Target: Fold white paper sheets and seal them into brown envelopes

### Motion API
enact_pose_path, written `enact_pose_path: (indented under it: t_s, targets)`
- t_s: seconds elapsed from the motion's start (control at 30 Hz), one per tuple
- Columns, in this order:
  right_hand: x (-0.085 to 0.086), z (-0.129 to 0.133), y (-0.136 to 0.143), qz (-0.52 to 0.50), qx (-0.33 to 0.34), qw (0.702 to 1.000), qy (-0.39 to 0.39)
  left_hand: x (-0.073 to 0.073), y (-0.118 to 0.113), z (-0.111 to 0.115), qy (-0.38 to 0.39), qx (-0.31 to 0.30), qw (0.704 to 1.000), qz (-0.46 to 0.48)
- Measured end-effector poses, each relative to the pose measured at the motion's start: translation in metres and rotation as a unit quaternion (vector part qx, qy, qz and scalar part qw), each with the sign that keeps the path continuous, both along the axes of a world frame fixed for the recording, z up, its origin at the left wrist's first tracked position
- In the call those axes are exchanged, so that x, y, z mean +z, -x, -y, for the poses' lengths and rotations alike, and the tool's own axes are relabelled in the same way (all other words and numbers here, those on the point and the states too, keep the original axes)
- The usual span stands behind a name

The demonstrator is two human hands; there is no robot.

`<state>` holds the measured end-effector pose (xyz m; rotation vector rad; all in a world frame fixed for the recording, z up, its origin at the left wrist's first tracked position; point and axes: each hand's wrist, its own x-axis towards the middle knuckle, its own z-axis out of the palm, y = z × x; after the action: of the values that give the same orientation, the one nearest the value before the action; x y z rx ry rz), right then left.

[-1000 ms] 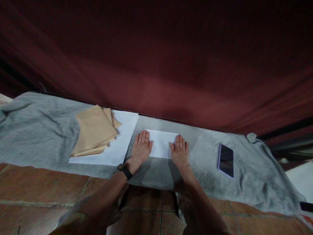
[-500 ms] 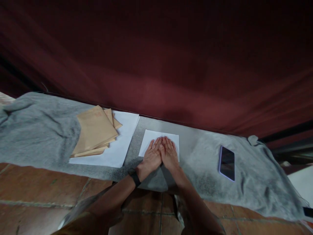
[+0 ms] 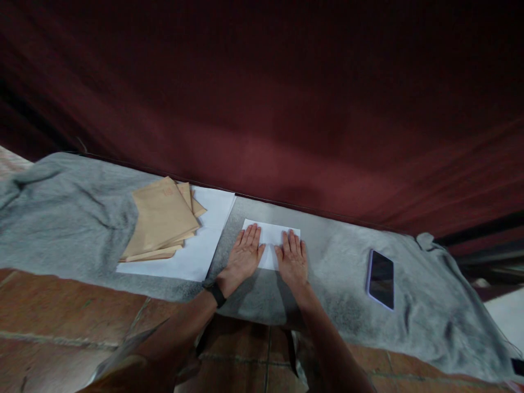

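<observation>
I have the red backdrop (image 3: 262, 109) beyond the sheet (image 3: 270, 237); it is too dark up there for me to say whether it is fabric or wall. A grey cloth (image 3: 331, 256) spreads under the sheet and well past both its sides, rumpled toward the ends. Left of the sheet, apart from it, I see white paper (image 3: 209, 237), partly covered by a loose pile of brown envelopes (image 3: 164, 215). The sheet itself lies flat on the cloth. The left hand (image 3: 245, 255) rests palm-down on its left part, the right hand (image 3: 293, 262) on its right part; I read each grip as wide, thumbs out, holding nothing. The phone (image 3: 381, 279) lies well right of the sheet. A dark watch (image 3: 215, 295) sits left of the sheet's near edge, on the left wrist.
</observation>
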<state>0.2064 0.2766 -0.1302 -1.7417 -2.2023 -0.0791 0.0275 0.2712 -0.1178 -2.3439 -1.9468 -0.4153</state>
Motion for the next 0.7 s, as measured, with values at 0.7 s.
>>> enact_pose_path:
  t_s: [0.7]
  targets:
    - [-0.011, 0.013, -0.039, -0.001, -0.044, 0.997, -0.062, -0.004, 0.017, 0.012, -0.02, 0.059, 0.998, 0.02]
